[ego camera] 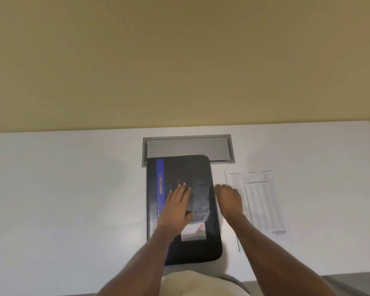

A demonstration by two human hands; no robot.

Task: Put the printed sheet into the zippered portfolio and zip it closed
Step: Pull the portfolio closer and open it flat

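The portfolio [183, 210] lies closed and flat on a white desk [62, 199], long side running away from the person, its far end overlapping a grey metal cable hatch [188, 147] set into the desktop. Its cover is black with a fine pebbled grain and rounded corners; a blue band with yellow lettering runs along its left side, and a small glossy label [193, 232] sits near its front end. The left hand [177, 207] rests flat on the cover, palm down, fingers extended and together, gripping nothing. The right hand [230, 202] sits at the portfolio's right edge, fingers curled toward that edge; whether they pinch a zip pull there cannot be told, as the view is soft at that spot. The sheet [260, 201] lies flat on the desk just right of the portfolio, outside it, white with a printed table in pale grey rows; the right wrist crosses its near-left part. Left of the portfolio the desktop is bare and smooth out to the frame edge. The desk's front edge falls just below the portfolio's front end.
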